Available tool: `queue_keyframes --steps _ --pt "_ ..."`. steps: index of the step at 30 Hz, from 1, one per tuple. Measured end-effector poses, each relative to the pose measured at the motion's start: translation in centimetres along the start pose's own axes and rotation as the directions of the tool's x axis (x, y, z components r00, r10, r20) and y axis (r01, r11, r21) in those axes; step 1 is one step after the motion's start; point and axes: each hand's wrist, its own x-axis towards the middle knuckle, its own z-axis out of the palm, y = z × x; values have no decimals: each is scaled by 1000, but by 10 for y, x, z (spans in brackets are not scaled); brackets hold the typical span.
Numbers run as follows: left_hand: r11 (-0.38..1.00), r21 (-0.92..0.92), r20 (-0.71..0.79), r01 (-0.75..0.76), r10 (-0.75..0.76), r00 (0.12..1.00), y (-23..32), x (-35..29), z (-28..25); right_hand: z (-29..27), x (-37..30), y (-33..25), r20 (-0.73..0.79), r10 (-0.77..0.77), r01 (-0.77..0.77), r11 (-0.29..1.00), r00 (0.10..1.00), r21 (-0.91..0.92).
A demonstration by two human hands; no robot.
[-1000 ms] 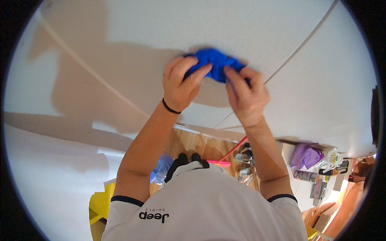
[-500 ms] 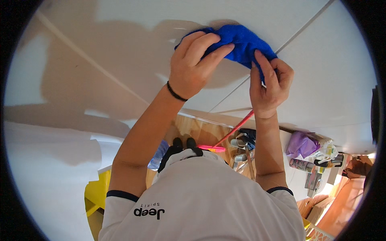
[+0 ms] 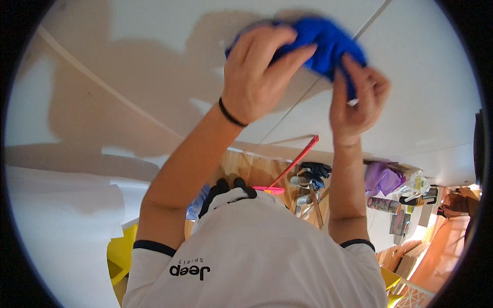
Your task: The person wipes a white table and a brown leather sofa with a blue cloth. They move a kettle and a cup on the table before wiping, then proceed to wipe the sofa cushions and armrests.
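Observation:
A bunched blue cloth (image 3: 321,43) lies close against a pale, flat upright surface (image 3: 154,31) with a dark seam. My left hand (image 3: 257,72) grips the cloth's left part, thumb and fingers bent over it. At the right end, my right hand (image 3: 359,100) pinches the cloth between thumb and fingers. Both hands are a little blurred. A small shiny white spot shows beside the right fingers; I cannot make out what it is. A black band (image 3: 231,113) circles my left wrist.
Below, a pink-red pole (image 3: 295,164) leans over the wooden floor (image 3: 246,164), near slippers (image 3: 303,182). To the right are a purple bag (image 3: 382,179) and a patterned bottle (image 3: 382,205). White sheeting (image 3: 61,215) and something yellow (image 3: 120,249) are at the left.
Both hands have moved up and to the right along the pale surface, carrying the blue cloth with them. Their grip on it looks the same.

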Motion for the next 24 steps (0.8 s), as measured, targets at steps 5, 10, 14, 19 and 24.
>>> queue_keyframes --steps 5,10,14,19,24 --pt "991 61 -103 -116 122 987 -15 9 18 20 8 9 -114 -153 142 985 982 -97" --pt "999 -24 81 -22 24 996 2 -61 11 21 -59 1 113 0 1 1000 994 -16" --pt "998 -41 1 -50 50 999 -5 -23 -1 6 -19 1 65 -18 11 994 998 108" --pt "967 204 -78 -154 173 982 -36 64 -20 21 79 -21 -126 -159 157 987 979 -32" --pt "988 152 -107 -21 38 994 -36 5 -13 46 32 -33 -3 -146 146 988 989 -54"
